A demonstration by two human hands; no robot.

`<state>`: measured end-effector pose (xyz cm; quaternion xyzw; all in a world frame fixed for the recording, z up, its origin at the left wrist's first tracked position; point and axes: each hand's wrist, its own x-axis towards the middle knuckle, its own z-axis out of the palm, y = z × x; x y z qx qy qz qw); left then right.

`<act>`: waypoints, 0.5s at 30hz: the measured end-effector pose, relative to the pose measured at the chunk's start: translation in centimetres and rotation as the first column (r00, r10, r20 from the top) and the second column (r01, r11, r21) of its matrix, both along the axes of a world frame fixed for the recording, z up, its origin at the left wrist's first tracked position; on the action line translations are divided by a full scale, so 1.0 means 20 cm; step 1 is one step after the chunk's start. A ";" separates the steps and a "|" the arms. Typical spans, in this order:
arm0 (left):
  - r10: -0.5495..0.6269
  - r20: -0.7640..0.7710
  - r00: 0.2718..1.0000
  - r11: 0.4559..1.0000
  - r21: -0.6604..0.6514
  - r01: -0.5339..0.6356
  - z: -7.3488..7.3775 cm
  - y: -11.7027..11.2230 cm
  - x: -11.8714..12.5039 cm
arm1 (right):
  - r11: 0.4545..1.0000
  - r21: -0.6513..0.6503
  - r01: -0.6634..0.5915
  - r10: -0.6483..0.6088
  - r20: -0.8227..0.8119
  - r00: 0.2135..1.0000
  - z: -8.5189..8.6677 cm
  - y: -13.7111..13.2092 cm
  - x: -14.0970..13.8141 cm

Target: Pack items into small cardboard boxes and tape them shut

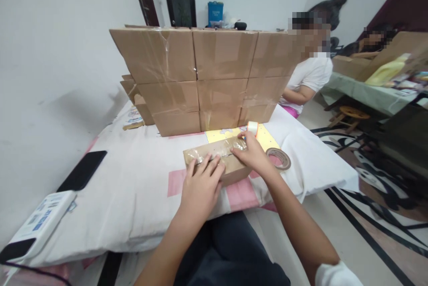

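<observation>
With left hand [201,182] spread over the box [236,176] at seven o'clock, right hand [250,150] splayed at two — smooth clear tape [216,147] outward, evenly.

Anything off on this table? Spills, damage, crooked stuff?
No spill visible. The clear tape on the small box looks wrinkled, not flat, notably near the right hand. Cardboard flaps jut out left of the stacked boxes, unlike their flush front.

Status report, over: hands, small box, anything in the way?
Left hand on small box, right hand at its right end. Clear tape along top. Brown tape roll right of it, stacked boxes beyond; neither looks obstructive.
</observation>
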<state>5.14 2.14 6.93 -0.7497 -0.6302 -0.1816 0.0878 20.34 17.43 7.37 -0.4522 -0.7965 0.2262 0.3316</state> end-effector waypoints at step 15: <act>0.220 -0.041 0.975 0.975 0.020 -0.219 -0.08 -0.04 -0.29 | 0.920 -0.185 0.346 -0.324 0.139 0.936 -0.14 0.52 0.30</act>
